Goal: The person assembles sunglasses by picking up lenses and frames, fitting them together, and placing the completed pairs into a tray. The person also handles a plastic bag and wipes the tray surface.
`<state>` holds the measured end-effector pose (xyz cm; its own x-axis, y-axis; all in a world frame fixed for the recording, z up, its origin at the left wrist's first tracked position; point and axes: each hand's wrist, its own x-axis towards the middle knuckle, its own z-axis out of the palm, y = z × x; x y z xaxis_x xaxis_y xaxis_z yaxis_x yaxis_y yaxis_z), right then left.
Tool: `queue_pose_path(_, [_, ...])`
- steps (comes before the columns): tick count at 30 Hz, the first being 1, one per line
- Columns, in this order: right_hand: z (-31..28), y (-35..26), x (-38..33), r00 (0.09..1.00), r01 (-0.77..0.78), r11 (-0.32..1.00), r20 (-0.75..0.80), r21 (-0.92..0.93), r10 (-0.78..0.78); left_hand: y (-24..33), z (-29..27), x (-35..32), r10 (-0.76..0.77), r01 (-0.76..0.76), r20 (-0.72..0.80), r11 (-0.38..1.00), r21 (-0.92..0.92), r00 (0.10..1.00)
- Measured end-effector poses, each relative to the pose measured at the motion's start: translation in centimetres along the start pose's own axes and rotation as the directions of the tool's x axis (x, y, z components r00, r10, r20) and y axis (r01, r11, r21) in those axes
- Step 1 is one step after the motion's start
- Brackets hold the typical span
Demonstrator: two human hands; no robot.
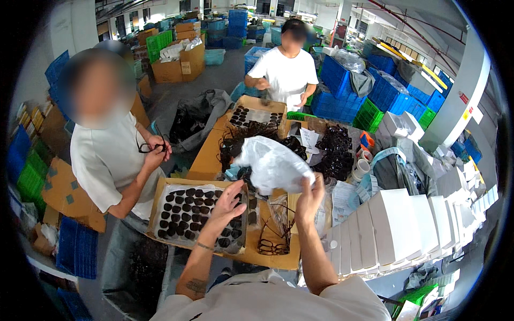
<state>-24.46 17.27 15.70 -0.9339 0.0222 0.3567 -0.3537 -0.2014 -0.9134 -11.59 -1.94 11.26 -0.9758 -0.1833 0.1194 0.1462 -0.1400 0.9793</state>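
Near the middle of the frame, the right hand (pixel 309 193) pinches a white plastic bag (pixel 272 163) in its fingers. The left hand (pixel 227 202), fingers spread wide, hovers over a cardboard tray (pixel 160 200) of dark round lenses (pixel 184 211), lower left.

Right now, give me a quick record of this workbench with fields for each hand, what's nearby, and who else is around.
Right hand: right hand raised, gripping a crumpled clear plastic bag
Left hand: left hand open, fingers spread over a cardboard tray of dark lenses
On the table: black eyeglass frames below the bag; row of white boxes to the right
Other people: person at left holding a black frame; person in white shirt at the far end
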Motion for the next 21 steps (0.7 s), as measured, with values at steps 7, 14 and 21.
queue_pose_path(7, [0.1,4.4,-4.5,0.856,-0.393,0.907,0.420,0.151,0.301,-5.0,-0.2,5.1,-0.266,0.121,-0.197,0.832,-0.542,0.944])
queue_pose_path(14, [-0.6,4.8,-2.8,0.835,-0.508,0.805,0.404,0.305,0.374,-7.8,-1.2,4.1,-0.301,0.148,-0.185,0.809,-0.569,0.935])
queue_pose_path(21, [1.9,6.7,-3.8,0.681,-0.541,0.836,0.537,-0.091,0.499,-7.2,-0.7,5.3,0.199,-0.090,-0.592,0.974,0.209,0.781])
